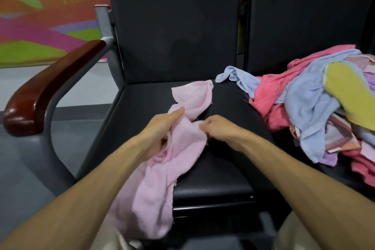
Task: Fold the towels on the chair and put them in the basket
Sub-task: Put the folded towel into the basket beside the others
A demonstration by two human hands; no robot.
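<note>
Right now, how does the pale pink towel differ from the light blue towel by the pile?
The pink towel is gripped by the left hand and right hand; the blue towel lies untouched. The pink towel hangs over the front edge of the seat; the blue towel trails from the pile near the backrest. Both are crumpled, unfolded.

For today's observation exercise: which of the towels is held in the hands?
The pale pink towel, gripped by the left hand and right hand; the other towels lie heaped, untouched, to its right.
</note>
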